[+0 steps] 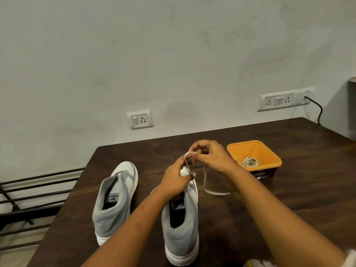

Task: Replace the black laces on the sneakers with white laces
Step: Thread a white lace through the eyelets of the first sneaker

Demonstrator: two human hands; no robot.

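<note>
Left of centre, a grey-and-white sneaker (115, 201) stands on the dark table (289, 189). At centre, over the second sneaker (183, 224), my left hand (176, 180) pinches a white lace (205, 182) with its fingers curled. My right hand (208, 157) pinches it just above, and the loose end trails onto the table. At right, an orange tub (258, 151) holds another coiled lace (250, 162).

2 bare forearms (134, 218), pink-painted fingernails (191, 155), fuzzy white sleeve edge (351, 256) on right arm
</note>
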